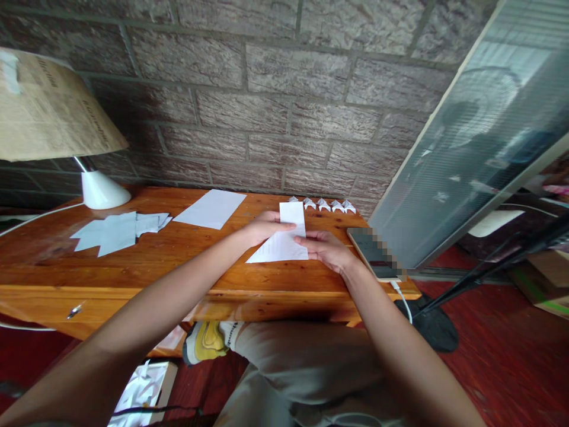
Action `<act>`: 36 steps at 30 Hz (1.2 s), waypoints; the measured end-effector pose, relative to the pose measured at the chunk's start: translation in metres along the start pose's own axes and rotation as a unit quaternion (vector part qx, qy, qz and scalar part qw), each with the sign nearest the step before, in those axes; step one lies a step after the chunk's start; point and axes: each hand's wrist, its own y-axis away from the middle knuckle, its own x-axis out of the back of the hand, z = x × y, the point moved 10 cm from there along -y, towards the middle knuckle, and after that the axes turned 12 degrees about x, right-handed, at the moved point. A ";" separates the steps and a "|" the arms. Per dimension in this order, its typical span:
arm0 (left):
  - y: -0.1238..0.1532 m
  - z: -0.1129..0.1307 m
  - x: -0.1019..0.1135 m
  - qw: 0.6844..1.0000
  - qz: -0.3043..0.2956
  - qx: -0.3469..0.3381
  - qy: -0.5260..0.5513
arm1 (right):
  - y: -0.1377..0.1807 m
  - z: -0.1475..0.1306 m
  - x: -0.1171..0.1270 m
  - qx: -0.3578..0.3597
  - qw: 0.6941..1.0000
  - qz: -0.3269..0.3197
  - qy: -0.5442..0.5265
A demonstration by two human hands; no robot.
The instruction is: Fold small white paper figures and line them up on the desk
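A partly folded sheet of white paper (284, 246) is held just above the wooden table, its upper part a narrow upright strip and its lower left a slanted point. My left hand (265, 228) grips its left edge, thumb lying across the front and fingers behind. On the right edge, my right hand (326, 248) pinches the paper with the thumb on top; some fingers are hidden behind the sheet. Beyond it, several small folded paper pieces (324, 205) stand in a row near the wall. A flat white sheet (211, 209) lies to the left of my hands.
Several overlapping paper pieces (116, 230) lie on the table's left, near a white-based lamp (104, 190). A tablet (373, 254) with a white cable (402, 299) rests at the right edge. Below, a box (166, 379) holds white paper shapes. A brick wall (267, 107) closes the back.
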 end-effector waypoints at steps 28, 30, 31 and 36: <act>0.010 0.006 -0.023 0.975 -0.039 -0.055 -0.212 | -0.001 -0.041 0.039 0.150 0.977 0.137 0.059; 0.012 0.014 -0.022 0.967 -0.016 -0.094 -0.236 | 0.000 -0.046 0.033 0.172 0.974 0.124 0.086; 0.013 0.018 -0.022 0.960 -0.005 -0.117 -0.255 | 0.001 -0.048 0.030 0.181 0.971 0.118 0.102; 0.023 0.033 -0.022 0.905 0.056 -0.193 -0.374 | 0.003 -0.056 0.028 0.215 0.956 0.135 0.148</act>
